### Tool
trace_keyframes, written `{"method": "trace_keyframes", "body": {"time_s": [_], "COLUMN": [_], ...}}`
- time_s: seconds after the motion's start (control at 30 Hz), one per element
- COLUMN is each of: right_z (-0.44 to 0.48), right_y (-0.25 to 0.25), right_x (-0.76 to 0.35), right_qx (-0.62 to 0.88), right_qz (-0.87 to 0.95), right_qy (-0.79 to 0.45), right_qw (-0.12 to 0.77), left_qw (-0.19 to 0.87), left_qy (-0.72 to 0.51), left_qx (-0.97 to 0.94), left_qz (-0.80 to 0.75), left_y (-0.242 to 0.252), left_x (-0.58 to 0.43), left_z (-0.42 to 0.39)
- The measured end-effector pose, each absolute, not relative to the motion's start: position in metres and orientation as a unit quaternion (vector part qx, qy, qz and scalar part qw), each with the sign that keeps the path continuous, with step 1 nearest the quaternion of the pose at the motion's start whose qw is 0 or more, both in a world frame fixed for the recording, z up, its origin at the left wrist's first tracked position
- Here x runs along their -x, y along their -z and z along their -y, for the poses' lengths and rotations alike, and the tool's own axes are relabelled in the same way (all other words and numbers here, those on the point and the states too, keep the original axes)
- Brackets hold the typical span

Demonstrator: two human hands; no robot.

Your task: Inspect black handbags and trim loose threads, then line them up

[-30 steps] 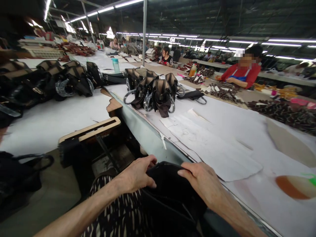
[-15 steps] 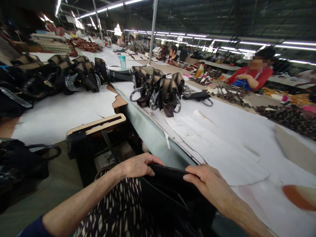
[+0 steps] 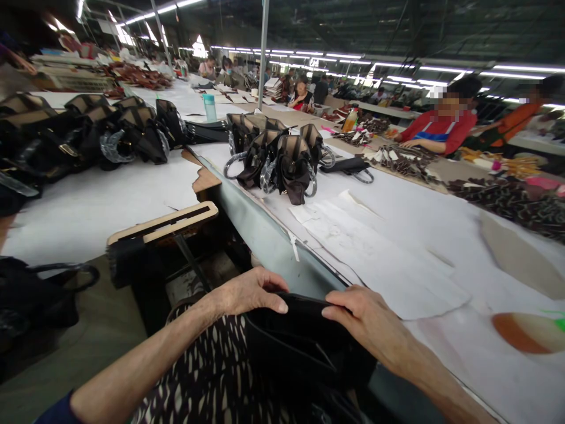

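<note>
A black bag rests on my lap at the bottom centre, its mouth open upward. My left hand is closed over the bag's top rim at the left, thumb inside the opening. Gripping the same rim at the right is my right hand, fingers curled over the edge. Both hands hold the rim stretched between them, just short of the edge of the white-papered table.
A cluster of dark handbags stands on the table ahead. More black bags line the left table. A black bag lies at the far left. Between the tables is a gap with a wooden slotted board. Workers sit across the table.
My hands have shifted slightly along the bag's rim and pulled it flatter and tauter. The view has swung a little.
</note>
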State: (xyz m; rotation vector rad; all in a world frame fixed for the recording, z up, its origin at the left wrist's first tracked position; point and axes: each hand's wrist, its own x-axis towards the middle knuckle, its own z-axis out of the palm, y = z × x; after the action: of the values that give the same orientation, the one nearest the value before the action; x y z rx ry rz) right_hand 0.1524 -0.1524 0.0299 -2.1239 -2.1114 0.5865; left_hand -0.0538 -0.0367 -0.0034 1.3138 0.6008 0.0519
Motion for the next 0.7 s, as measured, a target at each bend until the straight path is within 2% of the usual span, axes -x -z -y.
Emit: {"method": "trace_keyframes", "body": {"time_s": [0.23, 0.7], "right_z": [0.152, 0.156], "right_y": [-0.026, -0.034], "right_x": [-0.156, -0.163], "right_qx": [0.678, 0.669], "right_qz": [0.706, 0.710], "right_qy": [-0.202, -0.212], "right_qw": [0.038, 0.059], "left_qw": [0.757, 0.533], "left_qy": [0.018, -0.015], "left_qx": [-0.607, -0.795], "left_qz": [-0.242, -0.289], "left_y": [-0.005, -0.011], "left_x": [0.052, 0.042], "left_z": [0.036, 0.052]}}
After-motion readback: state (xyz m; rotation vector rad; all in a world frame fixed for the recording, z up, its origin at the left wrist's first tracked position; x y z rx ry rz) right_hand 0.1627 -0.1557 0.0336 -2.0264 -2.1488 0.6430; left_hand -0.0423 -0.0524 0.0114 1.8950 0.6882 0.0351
